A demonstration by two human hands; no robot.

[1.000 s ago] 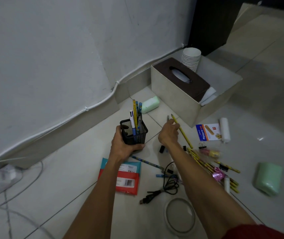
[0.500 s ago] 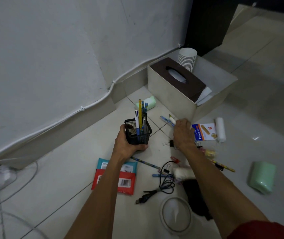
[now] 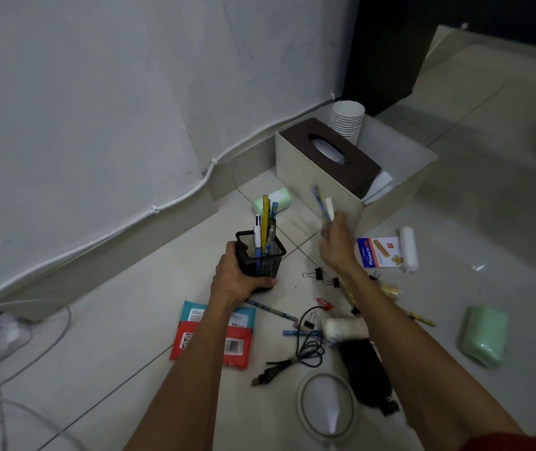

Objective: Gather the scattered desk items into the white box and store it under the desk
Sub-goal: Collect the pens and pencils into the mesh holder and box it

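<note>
now that the right hand (image 3: 338, 247) pinches pens (image 3: 324, 206) raised off the floor (image 3: 123, 320), two o'clock of the mesh holder (image 3: 261, 257) the left hand (image 3: 235, 279) clasps, they likely drop in.

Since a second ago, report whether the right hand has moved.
Yes. The right hand has shifted rightward, toward the near corner of the open white box.
</note>
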